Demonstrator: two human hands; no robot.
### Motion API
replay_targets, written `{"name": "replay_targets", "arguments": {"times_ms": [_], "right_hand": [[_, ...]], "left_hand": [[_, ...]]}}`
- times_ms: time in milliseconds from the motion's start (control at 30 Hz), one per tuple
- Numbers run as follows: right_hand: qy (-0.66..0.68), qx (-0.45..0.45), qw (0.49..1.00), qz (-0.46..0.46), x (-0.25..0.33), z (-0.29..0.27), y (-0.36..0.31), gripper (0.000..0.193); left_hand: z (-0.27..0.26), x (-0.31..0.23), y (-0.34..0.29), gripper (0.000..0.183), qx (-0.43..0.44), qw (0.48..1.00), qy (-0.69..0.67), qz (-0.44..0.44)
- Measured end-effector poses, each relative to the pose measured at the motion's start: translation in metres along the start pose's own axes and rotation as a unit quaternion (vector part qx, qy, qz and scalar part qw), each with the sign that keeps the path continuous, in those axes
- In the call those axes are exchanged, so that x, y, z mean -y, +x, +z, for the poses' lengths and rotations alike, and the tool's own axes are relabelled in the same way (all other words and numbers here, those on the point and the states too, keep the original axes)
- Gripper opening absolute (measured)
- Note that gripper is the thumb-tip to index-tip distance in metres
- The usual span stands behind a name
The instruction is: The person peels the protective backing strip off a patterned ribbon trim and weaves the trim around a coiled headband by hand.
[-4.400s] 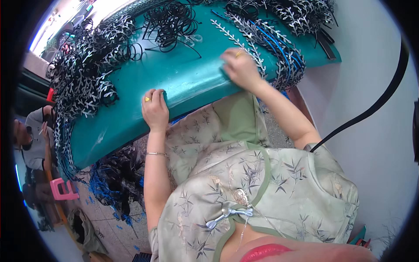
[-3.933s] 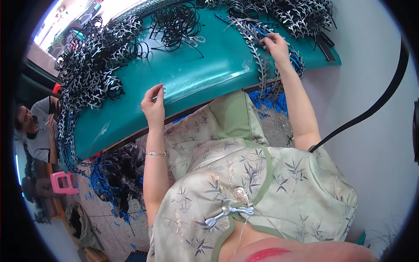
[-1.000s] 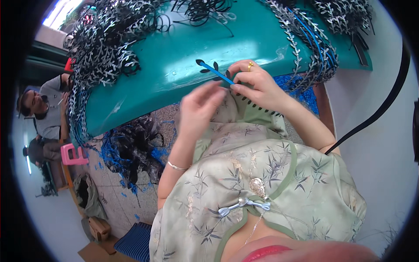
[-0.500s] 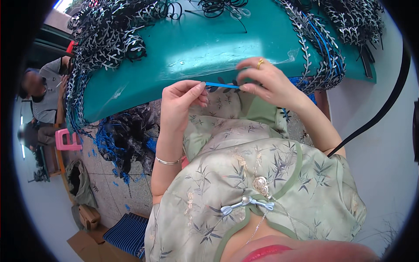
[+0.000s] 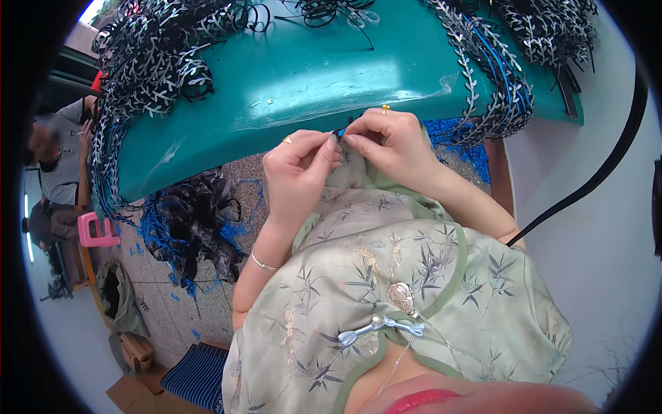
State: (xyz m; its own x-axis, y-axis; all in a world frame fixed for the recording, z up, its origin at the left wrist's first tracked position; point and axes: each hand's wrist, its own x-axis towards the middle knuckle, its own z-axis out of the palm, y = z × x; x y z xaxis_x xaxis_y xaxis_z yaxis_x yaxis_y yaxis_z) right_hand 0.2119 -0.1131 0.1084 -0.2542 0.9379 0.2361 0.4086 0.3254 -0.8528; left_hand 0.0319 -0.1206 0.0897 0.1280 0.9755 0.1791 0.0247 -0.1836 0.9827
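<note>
Close together in front of the green table's near edge, both my hands pinch a narrow blue-and-black strip (image 5: 341, 132). My left hand (image 5: 298, 172) grips it between thumb and forefinger. My right hand (image 5: 392, 143) has its thumb and forefinger closed on the strip just beside the left fingertips. Only a short bit of blue and black shows between the fingers; the rest is hidden by them.
Bundles of black-and-silver leaf-pattern strips (image 5: 162, 69) lie on the green table (image 5: 310, 76), and more strips (image 5: 507, 90) hang over its right side. Black plastic (image 5: 193, 214) and blue scraps lie on the floor. A pink stool (image 5: 98, 229) and a seated person are at left.
My hands have come nearer each other, so the blue length seen between them is much shorter. My right fingers have closed in, and the view has shifted slightly.
</note>
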Motion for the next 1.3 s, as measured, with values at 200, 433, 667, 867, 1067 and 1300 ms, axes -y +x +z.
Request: {"name": "replay_targets", "arguments": {"times_ms": [200, 433, 667, 867, 1067, 1300], "right_hand": [[0.051, 0.022, 0.998, 0.029, -0.008, -0.004, 0.000, 0.013], [0.045, 0.042, 0.998, 0.032, -0.005, -0.007, 0.001, 0.013], [0.099, 0.068, 0.990, 0.069, -0.005, -0.009, 0.001, 0.014], [0.175, 0.098, 0.974, 0.105, -0.008, -0.010, 0.005, 0.015], [0.206, 0.116, 0.962, 0.134, -0.006, -0.012, 0.005, 0.015], [0.206, 0.130, 0.960, 0.140, -0.008, -0.011, 0.005, 0.016]], "left_hand": [[0.005, -0.006, 0.001, 0.007, -0.010, 0.963, 0.215, 0.160], [0.008, -0.010, 0.000, 0.007, -0.009, 0.939, 0.270, 0.214], [0.005, -0.009, 0.002, 0.006, 0.008, 0.949, 0.250, 0.190], [0.003, -0.006, 0.003, 0.007, 0.011, 0.974, 0.183, 0.130], [0.001, -0.008, 0.002, 0.004, 0.028, 0.979, 0.161, 0.125], [0.003, -0.012, 0.000, 0.005, 0.016, 0.946, 0.252, 0.203]]}}
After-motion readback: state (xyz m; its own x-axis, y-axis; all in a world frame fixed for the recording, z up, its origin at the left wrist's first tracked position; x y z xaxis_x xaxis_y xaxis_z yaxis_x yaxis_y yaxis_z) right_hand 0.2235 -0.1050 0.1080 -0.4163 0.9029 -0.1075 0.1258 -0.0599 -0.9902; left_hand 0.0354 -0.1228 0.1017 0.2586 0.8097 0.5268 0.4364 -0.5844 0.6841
